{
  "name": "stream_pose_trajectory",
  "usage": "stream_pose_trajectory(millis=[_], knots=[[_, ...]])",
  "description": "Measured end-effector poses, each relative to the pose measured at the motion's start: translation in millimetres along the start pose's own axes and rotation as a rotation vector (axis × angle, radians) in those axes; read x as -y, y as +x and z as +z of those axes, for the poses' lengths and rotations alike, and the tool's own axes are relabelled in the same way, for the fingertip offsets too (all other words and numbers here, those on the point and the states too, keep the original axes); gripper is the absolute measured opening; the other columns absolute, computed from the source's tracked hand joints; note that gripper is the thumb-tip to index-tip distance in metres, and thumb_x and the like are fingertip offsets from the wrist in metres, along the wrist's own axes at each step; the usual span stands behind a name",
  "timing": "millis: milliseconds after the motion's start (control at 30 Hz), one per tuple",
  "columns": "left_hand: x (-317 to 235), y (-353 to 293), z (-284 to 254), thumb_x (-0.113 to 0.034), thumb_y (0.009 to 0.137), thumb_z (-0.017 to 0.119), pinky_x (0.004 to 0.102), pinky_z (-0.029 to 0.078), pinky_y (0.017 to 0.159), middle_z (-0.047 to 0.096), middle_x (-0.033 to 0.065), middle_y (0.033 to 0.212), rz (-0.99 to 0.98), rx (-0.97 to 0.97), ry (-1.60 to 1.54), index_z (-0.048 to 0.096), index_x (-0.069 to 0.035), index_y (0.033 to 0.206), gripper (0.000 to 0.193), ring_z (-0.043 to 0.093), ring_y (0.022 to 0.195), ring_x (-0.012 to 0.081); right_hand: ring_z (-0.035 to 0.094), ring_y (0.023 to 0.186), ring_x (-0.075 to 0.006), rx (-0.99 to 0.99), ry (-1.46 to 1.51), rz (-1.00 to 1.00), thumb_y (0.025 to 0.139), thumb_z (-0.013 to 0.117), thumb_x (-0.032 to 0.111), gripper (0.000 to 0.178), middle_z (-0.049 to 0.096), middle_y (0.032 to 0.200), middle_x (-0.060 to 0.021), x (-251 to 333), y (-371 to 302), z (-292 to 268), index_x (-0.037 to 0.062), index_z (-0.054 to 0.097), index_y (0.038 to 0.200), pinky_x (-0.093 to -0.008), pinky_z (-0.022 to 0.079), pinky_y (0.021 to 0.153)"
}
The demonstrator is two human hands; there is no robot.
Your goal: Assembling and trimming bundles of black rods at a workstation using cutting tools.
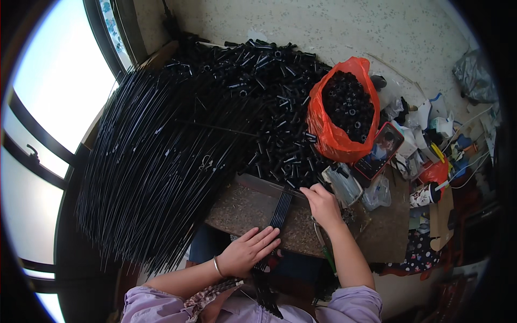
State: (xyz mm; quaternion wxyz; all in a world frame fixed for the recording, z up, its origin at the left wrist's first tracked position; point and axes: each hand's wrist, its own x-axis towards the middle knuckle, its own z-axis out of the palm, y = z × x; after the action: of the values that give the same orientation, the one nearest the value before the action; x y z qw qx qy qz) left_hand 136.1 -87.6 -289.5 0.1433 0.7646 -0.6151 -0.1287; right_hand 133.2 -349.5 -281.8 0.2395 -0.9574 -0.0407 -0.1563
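Observation:
A row of thin black rods (281, 210) lies side by side on the worktable, running from its front edge toward a long flat strip (259, 184). My left hand (249, 251) rests flat across the near part of the rods, fingers stretched out. My right hand (321, 206) is closed, fingertips pinched together at the strip's right end, close to the rods' far tips. What sits between those fingertips is too small to make out. Just beyond the strip lies a heap of short black tubular parts (285, 116).
A large bundle of long black rods (156, 161) covers the left. At the right stand a red plastic bag (329, 141) of small black parts, a phone (379, 151), a clear case (344, 184) and a patterned cup (424, 196). Green-handled pliers (326, 253) hang near my right forearm.

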Motion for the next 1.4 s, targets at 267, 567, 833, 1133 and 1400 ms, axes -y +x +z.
stream_pose_trajectory(millis=[267, 567, 833, 1133, 1400], knots=[[-0.7, -0.7, -0.6, -0.022, 0.062, 0.061, 0.0411, 0.018, 0.108, 0.020, 0.0159, 0.146, 0.002, -0.031, -0.025, 0.025, -0.003, 0.138, 0.086, 0.020, 0.136, 0.0273, 0.060, 0.074, -0.0289, 0.063, -0.048, 0.114, 0.079, 0.053, 0.000, 0.020, 0.055, 0.086, -0.0109, 3.6, 0.5, 4.6, 0.0032, 0.065, 0.095, -0.0373, 0.049, 0.066], [2.8, -2.1, 7.6, -0.022, 0.060, 0.063, 0.0415, 0.018, 0.108, 0.019, 0.0161, 0.146, 0.020, -0.055, 0.023, 0.023, -0.003, 0.139, 0.091, 0.019, 0.136, 0.0273, 0.059, 0.073, -0.0320, 0.058, -0.028, 0.131, 0.081, 0.054, 0.002, 0.014, 0.057, 0.082, -0.0130, 11.5, 8.2, 11.9, 0.0015, 0.065, 0.090, -0.0379, 0.048, 0.066], [-0.9, -2.3, -1.0, -0.023, 0.059, 0.064, 0.0408, 0.018, 0.108, 0.019, 0.0164, 0.146, 0.005, -0.016, 0.009, 0.023, -0.003, 0.139, 0.091, 0.019, 0.136, 0.0271, 0.060, 0.080, -0.0330, 0.189, 0.021, 0.099, 0.081, 0.055, 0.005, 0.011, 0.060, 0.087, -0.0135, -0.7, 24.9, 7.4, 0.0015, 0.064, 0.087, -0.0385, 0.048, 0.070], [2.4, -8.3, 4.4, -0.023, 0.061, 0.063, 0.0405, 0.018, 0.108, 0.020, 0.0166, 0.146, 0.004, -0.064, 0.016, 0.024, -0.003, 0.139, 0.090, 0.020, 0.136, 0.0266, 0.055, 0.080, -0.0236, -0.034, -0.295, -0.185, 0.072, 0.065, 0.009, 0.011, 0.057, 0.082, -0.0055, -4.7, 18.0, -9.4, 0.0065, 0.062, 0.083, -0.0348, 0.046, 0.065], [3.8, -6.0, -0.3, -0.020, 0.065, 0.058, 0.0409, 0.019, 0.108, 0.019, 0.0165, 0.146, 0.035, -0.035, -0.017, 0.026, -0.002, 0.138, 0.082, 0.019, 0.136, 0.0265, 0.057, 0.079, -0.0283, 0.026, -0.210, -0.207, 0.073, 0.058, -0.001, 0.019, 0.057, 0.083, -0.0090, -11.1, -0.5, -7.5, 0.0046, 0.063, 0.090, -0.0371, 0.048, 0.066]])
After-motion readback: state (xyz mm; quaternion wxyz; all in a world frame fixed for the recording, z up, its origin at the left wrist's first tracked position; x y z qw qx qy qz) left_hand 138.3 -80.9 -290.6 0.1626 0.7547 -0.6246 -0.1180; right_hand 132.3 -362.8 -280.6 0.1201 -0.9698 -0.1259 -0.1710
